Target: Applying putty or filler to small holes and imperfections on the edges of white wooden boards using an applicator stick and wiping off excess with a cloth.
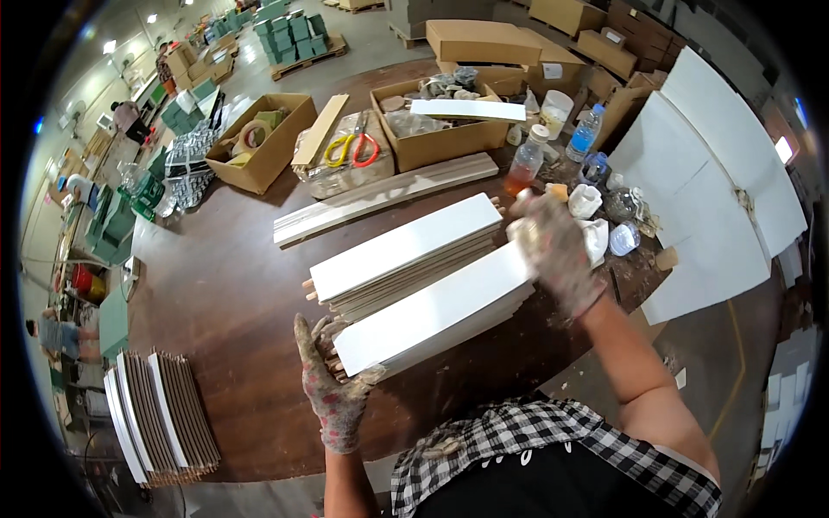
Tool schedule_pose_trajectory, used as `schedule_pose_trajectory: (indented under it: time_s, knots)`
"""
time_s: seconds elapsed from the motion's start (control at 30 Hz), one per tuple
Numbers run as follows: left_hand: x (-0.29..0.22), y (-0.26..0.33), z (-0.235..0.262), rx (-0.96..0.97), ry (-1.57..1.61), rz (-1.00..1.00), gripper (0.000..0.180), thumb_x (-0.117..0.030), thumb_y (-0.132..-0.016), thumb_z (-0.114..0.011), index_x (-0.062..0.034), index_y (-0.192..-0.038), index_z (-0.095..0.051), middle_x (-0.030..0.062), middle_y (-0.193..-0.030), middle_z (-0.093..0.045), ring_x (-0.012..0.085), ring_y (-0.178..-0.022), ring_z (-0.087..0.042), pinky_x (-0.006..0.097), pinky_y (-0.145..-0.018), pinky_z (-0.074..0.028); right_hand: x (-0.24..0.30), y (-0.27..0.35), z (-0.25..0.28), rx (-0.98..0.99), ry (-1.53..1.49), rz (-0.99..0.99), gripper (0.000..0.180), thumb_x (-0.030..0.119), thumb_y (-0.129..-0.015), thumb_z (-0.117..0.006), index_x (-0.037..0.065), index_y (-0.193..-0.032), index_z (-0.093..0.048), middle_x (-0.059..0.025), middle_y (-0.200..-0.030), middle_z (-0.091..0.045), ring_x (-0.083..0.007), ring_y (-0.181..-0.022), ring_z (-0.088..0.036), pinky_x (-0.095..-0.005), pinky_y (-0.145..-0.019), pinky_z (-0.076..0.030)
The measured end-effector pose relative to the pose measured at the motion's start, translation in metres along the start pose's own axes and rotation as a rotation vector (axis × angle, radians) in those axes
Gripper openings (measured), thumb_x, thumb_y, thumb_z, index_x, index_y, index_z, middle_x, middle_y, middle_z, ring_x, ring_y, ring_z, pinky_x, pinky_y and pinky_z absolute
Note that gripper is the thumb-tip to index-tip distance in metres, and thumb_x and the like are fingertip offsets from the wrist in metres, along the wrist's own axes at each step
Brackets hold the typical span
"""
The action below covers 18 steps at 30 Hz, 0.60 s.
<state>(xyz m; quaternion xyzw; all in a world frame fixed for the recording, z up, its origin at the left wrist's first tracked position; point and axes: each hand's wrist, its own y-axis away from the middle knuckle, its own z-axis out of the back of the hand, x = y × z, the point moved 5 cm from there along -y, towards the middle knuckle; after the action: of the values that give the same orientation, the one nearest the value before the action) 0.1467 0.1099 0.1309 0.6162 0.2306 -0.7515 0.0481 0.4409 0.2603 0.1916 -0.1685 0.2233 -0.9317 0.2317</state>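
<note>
Two stacks of long, thin white-topped boards lie side by side on the brown table. At the left end of the near stack (432,315) is my left hand (337,388), in a stained work glove, its fingers spread apart around the corner. My gloved right hand (560,250) is over the right end of that stack, smeared by motion, so its fingers and anything in them cannot be made out. The far stack (406,246) lies just beyond, with small wooden ends sticking out at both its short sides.
More stacked boards (160,419) stand at the table's left edge. Behind are long grey-white strips (389,198), scissors (352,148) on a wrapped bundle, an open carton (440,142) and a tape box (263,142). Bottles (525,160) and a white panel (699,190) stand right.
</note>
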Motion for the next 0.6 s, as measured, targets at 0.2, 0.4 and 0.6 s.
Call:
schedule_pose_trajectory:
  time_s: [0.2,0.4,0.6]
  knots:
    - [0.000,-0.001,-0.002,0.011,0.029,0.007,0.119,-0.034,-0.061,-0.089,0.0021,-0.148,-0.015,0.0154,-0.124,-0.053,0.0216,-0.109,-0.056,0.032,-0.091,-0.048,0.015,-0.011,0.046,-0.337,-0.172,0.125,0.028,0.005,-0.077,-0.066,0.005,-0.103,-0.057,-0.0129,-0.098,-0.059,-0.0275,-0.089,-0.061,-0.0355,-0.079,-0.054]
    - [-0.002,0.002,0.000,0.001,0.032,0.018,0.119,-0.036,-0.060,-0.089,0.0018,-0.148,-0.017,0.0122,-0.119,-0.054,0.0196,-0.105,-0.056,0.030,-0.089,-0.048,0.072,0.007,-0.022,-0.154,-0.321,0.280,0.020,0.003,-0.078,-0.063,0.007,-0.097,-0.057,-0.0085,-0.089,-0.061,-0.0222,-0.082,-0.062,-0.0349,-0.069,-0.055]
    - [-0.013,-0.003,0.002,-0.023,-0.088,-0.007,0.114,-0.047,-0.061,-0.086,-0.0030,-0.147,-0.025,0.0135,-0.122,-0.054,0.0214,-0.112,-0.051,0.032,-0.090,-0.047,-0.082,0.021,0.029,-0.166,-0.110,-0.260,0.026,0.006,-0.079,-0.064,0.006,-0.104,-0.059,-0.0122,-0.101,-0.060,-0.0285,-0.097,-0.060,-0.0362,-0.088,-0.049]
